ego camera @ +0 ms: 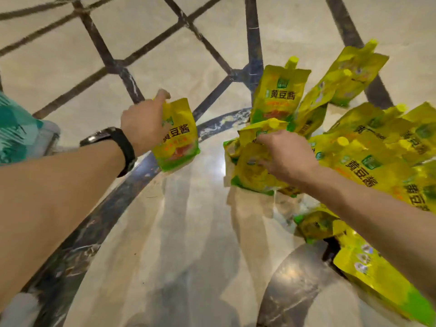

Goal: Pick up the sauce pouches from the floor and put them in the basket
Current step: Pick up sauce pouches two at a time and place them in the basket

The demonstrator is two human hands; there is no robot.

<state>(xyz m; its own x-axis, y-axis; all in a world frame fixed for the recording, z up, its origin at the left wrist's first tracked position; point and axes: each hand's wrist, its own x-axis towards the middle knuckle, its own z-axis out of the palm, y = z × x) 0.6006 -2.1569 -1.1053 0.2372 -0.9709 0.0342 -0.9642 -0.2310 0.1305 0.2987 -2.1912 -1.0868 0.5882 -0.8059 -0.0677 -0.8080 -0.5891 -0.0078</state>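
Yellow pouches (180, 140), one each: left hand (141, 128), right hand (287, 156).

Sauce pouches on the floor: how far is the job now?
Done: no pouch is visibly put away yet. In hand: the left hand holds one pouch, and the right hand grips another pouch. Left: the pile of pouches on the floor.

The pouch (179, 138) held in the left grip (141, 123) is made of glossy, crinkled plastic film, as are the pouches (252, 171) held in the right grip (285, 154). Below both, the floor (188, 220) is finished in polished, reflective stone. A matt black strap (123, 147) is worn behind the left grip
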